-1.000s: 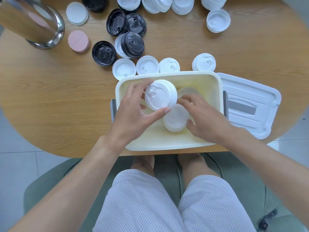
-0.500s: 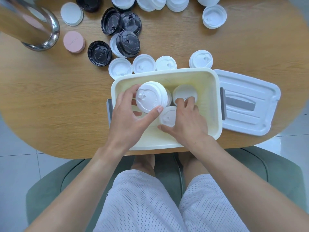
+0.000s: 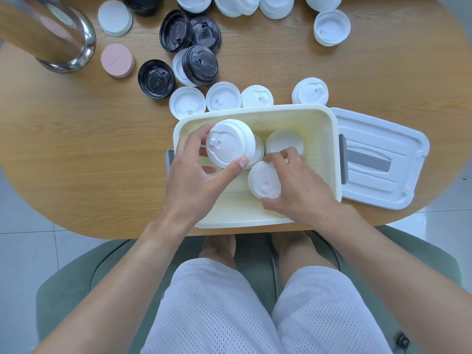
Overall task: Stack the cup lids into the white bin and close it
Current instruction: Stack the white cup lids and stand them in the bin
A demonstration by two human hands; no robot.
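Head view: we look down on a wooden table, the largest thing here, with our white-shorted lap below its near edge. At that edge sits the white bin, open, and its lid lies flat on the table, touching the bin's right side. A shiny metal vessel stands at the far left. Beyond the bin, loose cup lids are scattered: a row of white lids just behind its far wall, black lids further left, a pink lid near the vessel, and more white stacks along the far edge.

Inside the bin, our left hand grasps a stack of white lids, thumb and fingers curled round its rim, held tilted over the bin's left half. Our right hand pinches a second white stack low in the bin's middle. A third stack rests behind it, untouched.
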